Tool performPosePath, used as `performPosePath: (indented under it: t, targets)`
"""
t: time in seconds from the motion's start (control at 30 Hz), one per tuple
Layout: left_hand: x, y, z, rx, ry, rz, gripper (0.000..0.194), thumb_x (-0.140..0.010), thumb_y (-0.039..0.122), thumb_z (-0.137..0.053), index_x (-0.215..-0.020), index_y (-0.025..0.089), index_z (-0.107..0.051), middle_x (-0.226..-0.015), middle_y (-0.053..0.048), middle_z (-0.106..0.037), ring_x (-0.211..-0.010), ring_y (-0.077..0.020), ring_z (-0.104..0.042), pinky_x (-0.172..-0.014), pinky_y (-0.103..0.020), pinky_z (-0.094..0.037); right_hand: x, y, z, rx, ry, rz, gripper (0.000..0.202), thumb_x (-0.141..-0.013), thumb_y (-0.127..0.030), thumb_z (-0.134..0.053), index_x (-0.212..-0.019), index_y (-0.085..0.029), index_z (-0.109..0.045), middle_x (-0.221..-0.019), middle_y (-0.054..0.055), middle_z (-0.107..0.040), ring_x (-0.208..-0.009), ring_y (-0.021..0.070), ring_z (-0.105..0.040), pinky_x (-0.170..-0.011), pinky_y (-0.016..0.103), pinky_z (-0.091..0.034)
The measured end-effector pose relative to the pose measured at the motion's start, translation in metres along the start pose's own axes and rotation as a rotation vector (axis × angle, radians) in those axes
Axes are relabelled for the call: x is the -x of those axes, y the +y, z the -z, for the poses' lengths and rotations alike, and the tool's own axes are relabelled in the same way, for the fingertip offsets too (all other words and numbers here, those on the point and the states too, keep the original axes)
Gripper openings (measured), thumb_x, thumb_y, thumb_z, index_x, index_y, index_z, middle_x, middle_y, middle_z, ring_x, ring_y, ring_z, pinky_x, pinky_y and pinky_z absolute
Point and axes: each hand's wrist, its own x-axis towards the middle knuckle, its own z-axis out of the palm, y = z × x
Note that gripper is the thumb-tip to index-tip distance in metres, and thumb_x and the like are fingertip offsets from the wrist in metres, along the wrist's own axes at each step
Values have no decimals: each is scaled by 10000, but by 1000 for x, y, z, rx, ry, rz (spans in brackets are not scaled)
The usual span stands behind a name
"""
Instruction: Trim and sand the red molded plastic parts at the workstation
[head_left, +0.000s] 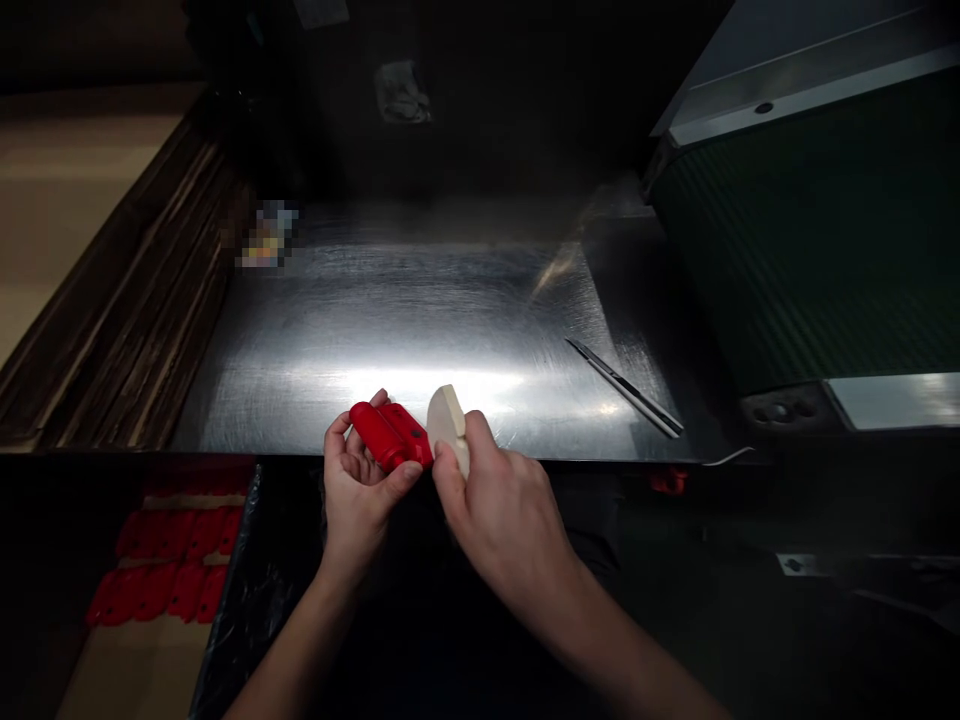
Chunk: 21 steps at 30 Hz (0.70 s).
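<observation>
a left hand (360, 490) grips a red plastic part (390, 436) at the near edge of a metal table (420, 310). the right hand (499, 510) pinches a cream wedge-shaped block (448, 420) touching the part's right end. judging by this, work on this piece is underway. more red parts (165, 565) lie in a box near left; a blade tool (626, 388) rests far right.
</observation>
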Motion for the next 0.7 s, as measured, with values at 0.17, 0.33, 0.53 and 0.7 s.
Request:
performPosePath:
  t: [0.17,0.33,0.53,0.7]
  targets:
    - [-1,0,0,14,-6,9,895,-633,367,-1038,-1330,230,-493,-1629,-233,-506,-1425,-369,-606,-1104,-430,-580,1,-2,-2,-20,-35,12,129,-1080,-256,-496,-1160,-189,-572,-699,23,-723,-609,253,-732,-537,310,-289]
    - [-1,0,1,12,0,22,917,-624,371,-1042,-1345,227,-495,-1621,-227,-518,-1426,-364,-604,-1100,-411,-576,0,0,-5,4,-9,-5,138,-1084,-260,-500,-1175,-181,-568,-700,22,-722,-616,266,-741,-538,314,-278]
    - [0,-4,1,41,11,15,900,-628,323,-1046,-1343,234,-508,-1604,-206,-546,-1405,-338,-624,-1073,-376,-584,4,-4,-7,42,17,-18,198,-1086,-267,-515,-1255,-175,-563,-716,16,-727,-637,269,-745,-549,319,-282]
    - [-2,-6,5,114,-14,-8,841,-655,307,-1038,-1334,218,-549,-1561,-189,-597,-1362,-318,-661,-1036,-343,-601,-3,1,-2,83,-53,-31,229,-1105,-279,-486,-1285,-171,-576,-751,36,-736,-661,281,-743,-559,327,-274]
